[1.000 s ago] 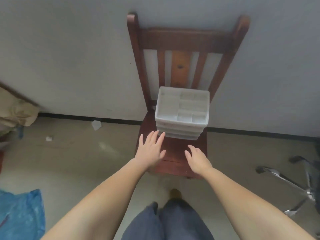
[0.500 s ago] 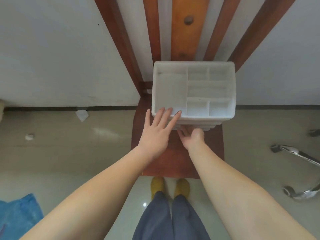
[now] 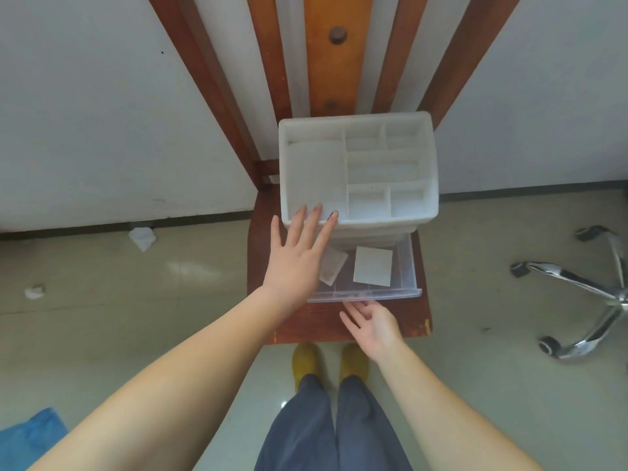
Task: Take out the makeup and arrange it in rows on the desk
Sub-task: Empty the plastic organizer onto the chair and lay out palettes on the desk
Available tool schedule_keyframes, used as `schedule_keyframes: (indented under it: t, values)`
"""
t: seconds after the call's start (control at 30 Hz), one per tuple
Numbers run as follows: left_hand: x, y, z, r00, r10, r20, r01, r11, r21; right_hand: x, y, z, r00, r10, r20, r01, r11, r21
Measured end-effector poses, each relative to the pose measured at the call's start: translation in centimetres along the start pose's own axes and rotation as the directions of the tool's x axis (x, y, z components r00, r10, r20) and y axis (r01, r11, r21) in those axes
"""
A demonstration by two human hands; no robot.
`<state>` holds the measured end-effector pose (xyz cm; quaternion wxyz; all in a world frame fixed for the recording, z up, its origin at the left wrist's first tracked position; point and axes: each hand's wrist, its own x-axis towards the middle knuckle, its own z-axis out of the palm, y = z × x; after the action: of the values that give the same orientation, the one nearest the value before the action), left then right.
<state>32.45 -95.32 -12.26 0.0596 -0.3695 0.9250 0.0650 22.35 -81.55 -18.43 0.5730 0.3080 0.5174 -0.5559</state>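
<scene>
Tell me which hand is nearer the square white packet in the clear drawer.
Left. The left hand hovers just beside the square white packet; the right hand is below the clear drawer front.

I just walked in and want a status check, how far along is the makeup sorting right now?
Barely started. Done: the clear bottom drawer of the white organizer on the chair is pulled out. In hand: the left hand lies flat against the organizer's front rim, and the right hand is open just below the drawer's front. Left: the two pale flat packets in the drawer are not taken out, and no desk is in view.

Single head-worn wide-angle view, looking steeply down, close above chair [image 3: 333, 321], organizer [image 3: 356, 130], forearms
</scene>
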Motion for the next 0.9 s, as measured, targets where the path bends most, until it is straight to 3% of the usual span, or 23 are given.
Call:
schedule_keyframes:
  t: [0.07, 0.1, 0.17, 0.2, 0.27, 0.33, 0.4, 0.47, 0.57, 0.73, 0.83, 0.9]
  values:
    - [-0.2, 0.0, -0.2, 1.000, 0.009, -0.013, -0.009, 1.000, 0.030, -1.0, -1.0, -0.6, 0.997, 0.053, 0.054, -0.042, 0.983, -0.180]
    - [-0.4, -0.1, -0.4, 0.999, 0.030, -0.042, -0.028, 0.998, 0.051, -1.9, -1.9, -0.7, 0.995, 0.075, 0.067, -0.045, 0.928, -0.369]
    - [-1.0, -0.3, -0.2, 0.982, 0.164, -0.096, -0.157, 0.985, 0.075, -3.4, -4.0, -0.7, 0.994, 0.062, 0.084, 0.025, 0.640, -0.768]
    - [-1.5, -0.4, 0.2, 0.956, 0.282, -0.077, -0.276, 0.958, 0.078, -3.9, -5.2, -0.5, 0.991, 0.000, 0.132, 0.116, 0.487, -0.866]
    - [-2.0, 0.0, 1.2, 0.863, 0.496, 0.094, -0.499, 0.867, 0.003, -4.5, -7.2, 0.5, 0.943, -0.193, 0.271, 0.315, 0.256, -0.914]
    - [-1.4, 0.4, 2.1, 0.803, 0.490, 0.338, -0.494, 0.866, -0.083, -4.0, -8.4, 1.8, 0.807, -0.381, 0.452, 0.455, -0.089, -0.886]
    - [0.4, 0.6, 3.2, 0.860, 0.347, 0.374, -0.358, 0.933, -0.042, -2.6, -8.7, 2.9, 0.734, -0.296, 0.611, 0.414, -0.517, -0.749]
    - [2.0, 0.8, 3.9, 0.906, 0.224, 0.359, -0.260, 0.964, 0.056, -0.7, -8.5, 3.3, 0.777, -0.153, 0.610, 0.314, -0.746, -0.587]
    - [2.8, 0.8, 5.2, 0.896, 0.150, 0.418, -0.239, 0.956, 0.170, 1.3, -8.6, 3.7, 0.822, -0.141, 0.551, 0.212, -0.823, -0.527]
    - [3.0, 0.7, 6.0, 0.917, 0.215, 0.337, -0.297, 0.930, 0.215, 2.5, -8.4, 3.7, 0.756, -0.097, 0.647, 0.169, -0.926, -0.337]
    - [2.9, 0.8, 5.5, 0.930, 0.182, 0.319, -0.250, 0.950, 0.187, 1.8, -8.6, 3.5, 0.693, -0.142, 0.707, 0.222, -0.891, -0.396]
    - [2.1, 1.1, 4.5, 0.944, 0.112, 0.311, -0.147, 0.985, 0.089, 0.4, -9.0, 2.9, 0.624, -0.214, 0.751, 0.317, -0.809, -0.494]
